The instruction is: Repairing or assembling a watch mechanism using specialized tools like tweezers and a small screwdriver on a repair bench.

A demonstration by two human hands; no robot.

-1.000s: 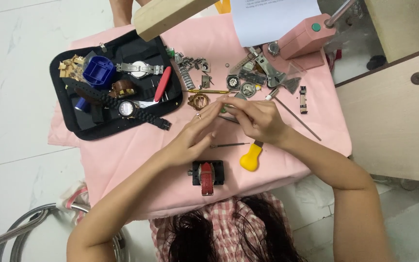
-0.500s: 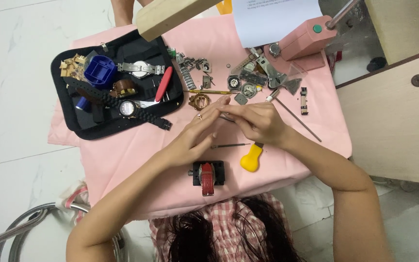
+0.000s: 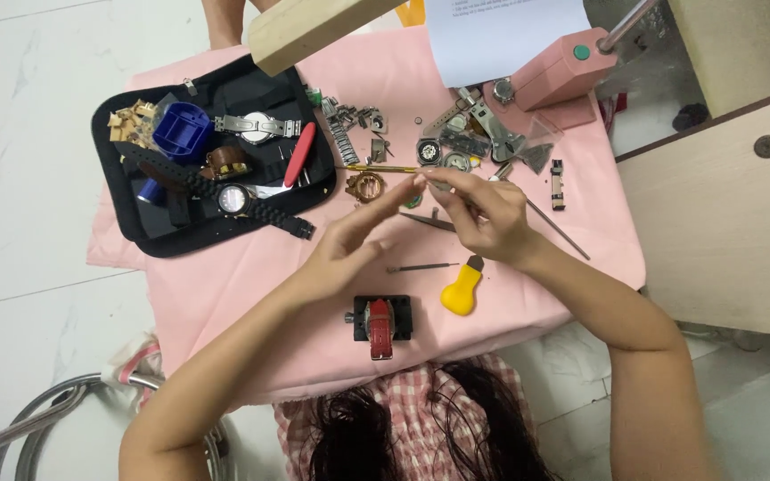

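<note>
My right hand (image 3: 492, 214) is over the middle of the pink cloth (image 3: 242, 285), its thumb and fingers pinched on a small thin metal piece (image 3: 431, 183) that is too small to identify. My left hand (image 3: 349, 242) reaches in from the left with its fingers stretched out, and the fingertips meet that piece. Just under the hands lie tweezers (image 3: 430, 222) and a thin pin-like tool (image 3: 421, 266). A gold watch case ring (image 3: 365, 185) sits beside my left fingertips.
A black tray (image 3: 135, 233) at the left holds watches, a blue cup (image 3: 180, 129) and a red tool (image 3: 298, 154). Nearby are a yellow-handled tool (image 3: 461, 289), a black holder with a red strap (image 3: 382, 321), loose watch parts (image 3: 456, 147), a pink press (image 3: 563, 71), paper (image 3: 505, 31) and a wooden cabinet (image 3: 724, 223).
Both hands stay together over the cloth. My left fingers have straightened out a little toward the pinched piece.
</note>
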